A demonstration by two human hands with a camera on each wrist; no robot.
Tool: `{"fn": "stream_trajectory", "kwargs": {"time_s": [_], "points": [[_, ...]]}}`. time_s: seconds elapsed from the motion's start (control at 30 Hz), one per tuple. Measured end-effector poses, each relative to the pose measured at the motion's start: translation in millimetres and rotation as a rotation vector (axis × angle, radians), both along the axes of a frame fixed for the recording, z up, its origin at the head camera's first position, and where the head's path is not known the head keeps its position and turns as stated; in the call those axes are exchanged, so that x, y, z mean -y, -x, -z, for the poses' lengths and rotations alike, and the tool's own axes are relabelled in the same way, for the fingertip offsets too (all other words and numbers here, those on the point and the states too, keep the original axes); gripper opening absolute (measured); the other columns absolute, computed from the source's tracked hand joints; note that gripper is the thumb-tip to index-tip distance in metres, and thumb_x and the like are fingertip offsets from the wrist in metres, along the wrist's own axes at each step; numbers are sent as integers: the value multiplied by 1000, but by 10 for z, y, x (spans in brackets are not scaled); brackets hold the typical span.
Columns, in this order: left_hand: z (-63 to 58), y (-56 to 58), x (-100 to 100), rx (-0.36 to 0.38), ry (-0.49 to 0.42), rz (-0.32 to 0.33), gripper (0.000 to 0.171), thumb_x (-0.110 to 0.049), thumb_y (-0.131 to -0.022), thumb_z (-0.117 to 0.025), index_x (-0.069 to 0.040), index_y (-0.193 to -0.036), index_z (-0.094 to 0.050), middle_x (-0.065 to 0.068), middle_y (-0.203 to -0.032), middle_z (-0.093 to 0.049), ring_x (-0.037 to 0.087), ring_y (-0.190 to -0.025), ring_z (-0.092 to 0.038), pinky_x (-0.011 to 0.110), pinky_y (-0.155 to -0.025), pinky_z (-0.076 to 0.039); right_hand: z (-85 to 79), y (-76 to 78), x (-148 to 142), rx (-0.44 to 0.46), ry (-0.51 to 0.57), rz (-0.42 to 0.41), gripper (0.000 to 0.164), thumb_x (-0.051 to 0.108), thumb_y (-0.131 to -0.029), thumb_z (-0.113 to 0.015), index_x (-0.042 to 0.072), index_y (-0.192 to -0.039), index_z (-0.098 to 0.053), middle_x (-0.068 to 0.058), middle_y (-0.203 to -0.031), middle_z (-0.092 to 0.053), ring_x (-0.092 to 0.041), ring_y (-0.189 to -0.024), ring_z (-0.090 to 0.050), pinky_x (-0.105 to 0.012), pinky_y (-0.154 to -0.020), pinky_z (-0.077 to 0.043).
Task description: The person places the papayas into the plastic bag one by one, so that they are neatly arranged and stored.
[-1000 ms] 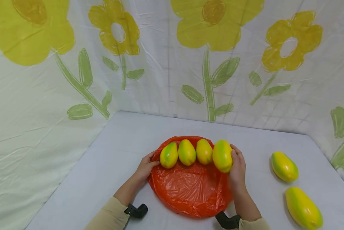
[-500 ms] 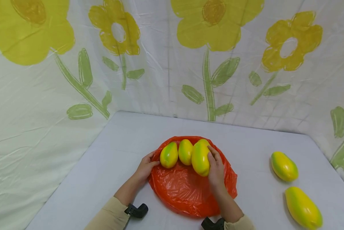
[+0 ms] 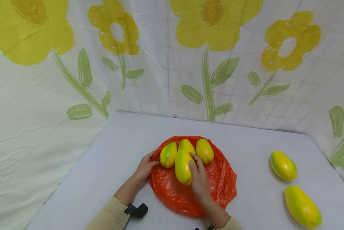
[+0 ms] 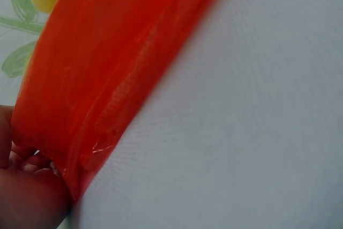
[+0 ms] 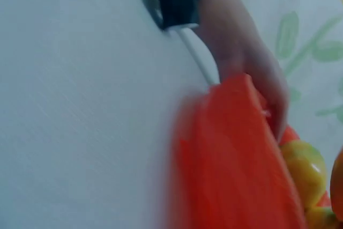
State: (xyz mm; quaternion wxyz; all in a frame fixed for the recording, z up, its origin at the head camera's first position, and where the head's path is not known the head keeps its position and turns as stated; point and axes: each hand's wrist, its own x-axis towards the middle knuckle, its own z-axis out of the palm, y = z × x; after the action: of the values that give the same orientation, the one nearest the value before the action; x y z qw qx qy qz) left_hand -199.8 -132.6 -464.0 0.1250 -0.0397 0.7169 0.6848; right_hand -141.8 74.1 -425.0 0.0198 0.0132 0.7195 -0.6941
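A red plastic bag [image 3: 172, 195] lies spread in a round shape on the table. Along its far side sit a left papaya [image 3: 168, 155], a middle papaya [image 3: 186, 144] and a right papaya [image 3: 205, 152], yellow with green. My right hand [image 3: 200, 181] grips another papaya [image 3: 183, 170] over the bag, partly covering the middle one. My left hand [image 3: 144, 166] pinches the bag's left edge; in the left wrist view its fingers are partly behind the red plastic [image 4: 102, 68]. In the right wrist view, the left hand [image 5: 262, 84] shows at the blurred bag edge.
Two more papayas lie on the right of the white table [image 3: 126, 137], a farther papaya [image 3: 284, 166] and a nearer papaya [image 3: 302, 207]. A flower-printed curtain [image 3: 157, 80] hangs behind and at the sides.
The right hand has carried its papaya leftward, from the bag's right edge past the right papaya to in front of the middle one. The left hand has stayed in place.
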Motion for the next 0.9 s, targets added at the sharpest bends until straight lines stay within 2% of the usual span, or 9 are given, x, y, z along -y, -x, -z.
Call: {"fn": "stream_trajectory", "kwargs": {"time_s": [0.3, 0.5, 0.63, 0.9], "points": [[-7, -24, 5, -13, -5, 2, 50, -9, -93, -47, -17, -141, -39, 8, -142, -44, 25, -123, -50, 38, -95, -49, 87, -94, 216, 22, -35, -103, 47, 43, -96, -41, 25, -139, -35, -6, -136, -39, -22, -111, -46, -35, -93, -49], [-6, -17, 3, -8, 12, -5, 50, -10, -92, -49, -18, -141, -40, 7, -142, -45, 24, -121, -51, 37, -94, -50, 120, -141, 286, 27, -57, -130, 44, 41, -95, -43, 27, -137, -39, -4, -139, -38, -23, -117, -43, -44, -100, -45], [7, -5, 5, -10, 29, -12, 50, -10, -92, -50, -18, -140, -41, 7, -141, -46, 24, -120, -52, 37, -94, -50, 141, -174, 335, 14, -46, -146, 45, 39, -96, -43, 22, -137, -39, -5, -141, -39, -24, -120, -41, -47, -104, -42], [16, -8, 2, -25, 56, -24, 50, -11, -90, -52, -18, -139, -43, 6, -139, -48, 23, -120, -52, 38, -97, -48, 197, -228, 450, 29, -60, -145, 47, 40, -96, -42, 19, -137, -38, -6, -142, -36, -24, -122, -39, -54, -107, -35]]}}
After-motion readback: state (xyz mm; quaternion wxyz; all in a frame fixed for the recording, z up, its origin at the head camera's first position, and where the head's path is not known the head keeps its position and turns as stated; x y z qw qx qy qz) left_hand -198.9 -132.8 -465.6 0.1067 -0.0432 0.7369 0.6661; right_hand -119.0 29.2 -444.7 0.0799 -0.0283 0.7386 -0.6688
